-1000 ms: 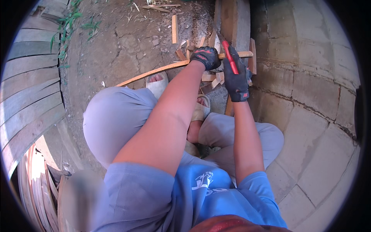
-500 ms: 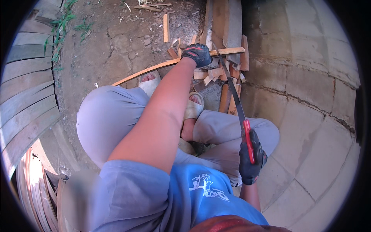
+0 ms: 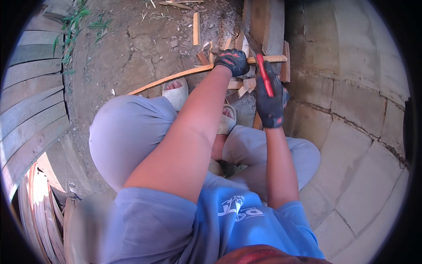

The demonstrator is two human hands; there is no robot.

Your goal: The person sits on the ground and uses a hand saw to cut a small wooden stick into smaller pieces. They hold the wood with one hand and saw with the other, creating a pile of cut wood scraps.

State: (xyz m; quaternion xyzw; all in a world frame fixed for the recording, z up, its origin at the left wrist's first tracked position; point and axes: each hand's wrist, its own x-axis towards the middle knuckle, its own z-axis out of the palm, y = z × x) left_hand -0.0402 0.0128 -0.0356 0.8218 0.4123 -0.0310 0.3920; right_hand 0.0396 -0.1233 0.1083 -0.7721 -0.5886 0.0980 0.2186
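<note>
In the head view, the person's gloved left hand (image 3: 232,62) is closed around a long wooden strip (image 3: 176,76), which extends from both sides of the fist. The gloved right hand (image 3: 269,97) grips a red-handled saw (image 3: 265,77) near the strip's right end; its dim blade (image 3: 252,42) appears to reach beyond the strip. Half a second earlier, that hand is drawn back beside the right knee (image 3: 304,155).

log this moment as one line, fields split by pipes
left grip: holds wooden strip | right grip: holds red-handled saw | saw: across strip in view | nearby: wood pieces
</note>
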